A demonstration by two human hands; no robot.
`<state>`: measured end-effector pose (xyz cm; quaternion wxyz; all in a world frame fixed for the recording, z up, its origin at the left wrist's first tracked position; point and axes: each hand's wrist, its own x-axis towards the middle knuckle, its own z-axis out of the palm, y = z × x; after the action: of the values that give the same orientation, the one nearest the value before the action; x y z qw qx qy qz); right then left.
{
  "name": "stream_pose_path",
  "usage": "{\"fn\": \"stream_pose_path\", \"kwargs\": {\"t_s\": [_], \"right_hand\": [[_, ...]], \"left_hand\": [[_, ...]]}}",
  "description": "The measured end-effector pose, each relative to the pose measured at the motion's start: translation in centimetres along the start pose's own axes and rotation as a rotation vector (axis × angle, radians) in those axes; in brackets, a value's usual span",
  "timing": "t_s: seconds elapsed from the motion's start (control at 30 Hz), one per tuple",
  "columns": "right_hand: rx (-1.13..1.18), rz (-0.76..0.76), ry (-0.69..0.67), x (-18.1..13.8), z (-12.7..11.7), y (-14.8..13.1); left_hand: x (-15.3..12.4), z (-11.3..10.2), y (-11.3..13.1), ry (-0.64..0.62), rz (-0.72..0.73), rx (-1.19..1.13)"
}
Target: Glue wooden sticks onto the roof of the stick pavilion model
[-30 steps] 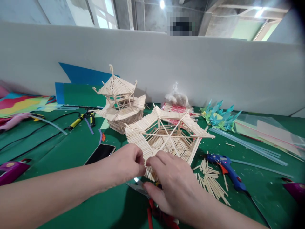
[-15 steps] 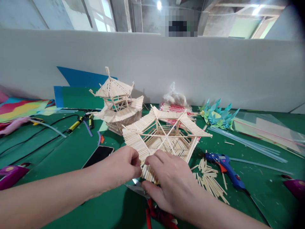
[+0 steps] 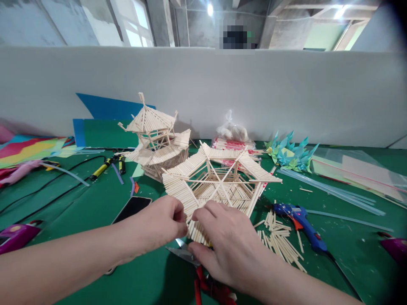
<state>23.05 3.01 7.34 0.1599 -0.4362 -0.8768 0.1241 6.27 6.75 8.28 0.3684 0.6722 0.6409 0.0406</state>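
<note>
A pavilion model [image 3: 182, 189] built of thin wooden sticks stands in front of me, its roof open in the middle. My left hand [image 3: 168, 217] is closed in a pinch at the front left roof edge; whatever its fingertips hold is hidden. My right hand [image 3: 224, 243] wraps over the front roof panel, fingers above and thumb below the edge. Scissors with red handles [image 3: 216, 290] lie under that hand, blades partly showing. Cut wooden sticks [image 3: 281, 241] are heaped to the right of the model.
Behind stands a finished-looking stick pagoda [image 3: 155, 140]. A blue glue gun [image 3: 302, 222] lies at right, trailing its cable. Nearby are a phone [image 3: 135, 207], yellow-black pliers [image 3: 101, 168], clear glue sticks [image 3: 330, 190], a teal paper plant [image 3: 291, 152] and bagged sticks [image 3: 233, 145].
The view has shifted slightly. Both hands keep nearly the same place and grip on the model, and nothing else has visibly moved.
</note>
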Motion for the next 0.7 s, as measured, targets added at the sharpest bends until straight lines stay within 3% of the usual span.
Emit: {"fn": "stream_pose_path", "kwargs": {"t_s": [0.37, 0.53, 0.63, 0.7], "right_hand": [[0.017, 0.01, -0.011, -0.1, -0.1, -0.1], [0.051, 0.021, 0.001, -0.3, -0.3, 0.0], [0.122, 0.043, 0.037, -0.7, -0.8, 0.1], [0.181, 0.065, 0.08, -1.2, -1.2, 0.3]], "left_hand": [[-0.1, 0.0, 0.4, -0.007, 0.012, 0.0], [-0.6, -1.0, 1.0, -0.022, 0.038, -0.039], [-2.1, -1.3, 0.5, 0.071, 0.025, -0.1], [-3.4, -0.2, -0.5, 0.205, -0.041, -0.295]]}}
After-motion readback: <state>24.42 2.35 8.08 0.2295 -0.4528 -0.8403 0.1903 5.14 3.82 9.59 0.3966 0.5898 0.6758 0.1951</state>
